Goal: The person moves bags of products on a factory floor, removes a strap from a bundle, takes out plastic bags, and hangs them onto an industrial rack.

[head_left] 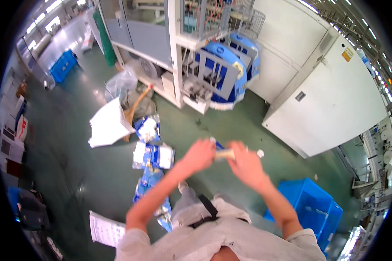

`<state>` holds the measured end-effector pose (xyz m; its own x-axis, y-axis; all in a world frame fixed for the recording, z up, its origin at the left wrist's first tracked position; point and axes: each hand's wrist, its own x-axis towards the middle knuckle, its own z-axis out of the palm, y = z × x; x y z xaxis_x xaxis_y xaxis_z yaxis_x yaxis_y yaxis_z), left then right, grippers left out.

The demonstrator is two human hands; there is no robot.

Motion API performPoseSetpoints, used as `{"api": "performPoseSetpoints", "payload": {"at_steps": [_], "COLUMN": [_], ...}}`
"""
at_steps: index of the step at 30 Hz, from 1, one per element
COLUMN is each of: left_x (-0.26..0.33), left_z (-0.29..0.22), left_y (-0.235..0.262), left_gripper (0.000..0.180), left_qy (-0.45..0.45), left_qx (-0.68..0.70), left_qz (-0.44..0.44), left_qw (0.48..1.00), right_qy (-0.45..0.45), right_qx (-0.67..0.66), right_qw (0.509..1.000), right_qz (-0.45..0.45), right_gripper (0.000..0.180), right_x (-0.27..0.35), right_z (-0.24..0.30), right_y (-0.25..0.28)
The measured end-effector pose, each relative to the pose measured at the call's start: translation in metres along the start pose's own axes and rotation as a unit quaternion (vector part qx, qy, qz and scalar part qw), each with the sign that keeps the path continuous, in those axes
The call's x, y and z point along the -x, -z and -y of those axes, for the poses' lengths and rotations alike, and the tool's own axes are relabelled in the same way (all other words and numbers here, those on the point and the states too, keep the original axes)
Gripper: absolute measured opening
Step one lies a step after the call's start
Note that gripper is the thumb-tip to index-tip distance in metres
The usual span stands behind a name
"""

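My left hand (199, 155) and my right hand (247, 164) are raised in front of my body, both closed. Between them runs a short, pale tan, stick-like piece (224, 153), gripped at its two ends. Motion blur hides its exact kind. A small dark blue shape (217, 144) shows just beyond it, close to my left fingers; whether it is joined to the tan piece I cannot tell. Below my left forearm, on the floor, several blue-and-white printed plastic packages (153, 155) lie in a row running toward my feet.
Blue plastic crates (302, 198) stand at my right. Ahead is a machine with blue rounded parts (224, 71), beside a large white cabinet (326, 102). A white sack (110, 123), an orange-brown broom-like thing (137, 106) and a printed sheet (105, 229) lie to the left.
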<state>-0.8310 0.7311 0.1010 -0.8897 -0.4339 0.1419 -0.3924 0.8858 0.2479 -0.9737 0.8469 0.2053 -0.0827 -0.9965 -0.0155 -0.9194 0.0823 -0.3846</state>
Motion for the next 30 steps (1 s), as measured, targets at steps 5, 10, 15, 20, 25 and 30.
{"api": "performPoseSetpoints", "payload": {"at_steps": [5, 10, 15, 20, 25, 30], "left_x": [-0.041, -0.033, -0.039, -0.049, -0.092, -0.128], "left_z": [0.055, 0.113, 0.146, 0.18, 0.204, 0.22], "left_y": [0.093, 0.122, 0.136, 0.124, 0.131, 0.132], "left_gripper": [0.014, 0.016, 0.018, 0.022, 0.026, 0.023], "left_qy": [-0.116, -0.1, -0.081, -0.046, 0.012, -0.009], "left_qx": [0.005, 0.006, 0.032, 0.015, 0.026, 0.05], "left_qz": [-0.077, -0.036, 0.032, 0.107, 0.157, 0.149], "left_qw": [0.99, 0.994, 0.996, 0.993, 0.987, 0.987], "right_qy": [0.29, 0.162, 0.063, -0.014, 0.02, 0.081], "right_qx": [0.095, -0.028, -0.235, -0.421, -0.426, -0.35], "right_qw": [0.947, 0.982, 0.942, 0.857, 0.856, 0.901], "right_qz": [-0.103, 0.091, 0.232, 0.295, 0.292, 0.245], "right_gripper": [0.039, 0.04, 0.041, 0.044, 0.044, 0.038], "right_x": [-0.103, -0.154, -0.2, -0.23, -0.28, -0.308], "right_z": [0.008, 0.017, 0.023, 0.006, -0.021, -0.045], "right_y": [0.049, 0.012, -0.001, -0.045, -0.038, -0.02]}}
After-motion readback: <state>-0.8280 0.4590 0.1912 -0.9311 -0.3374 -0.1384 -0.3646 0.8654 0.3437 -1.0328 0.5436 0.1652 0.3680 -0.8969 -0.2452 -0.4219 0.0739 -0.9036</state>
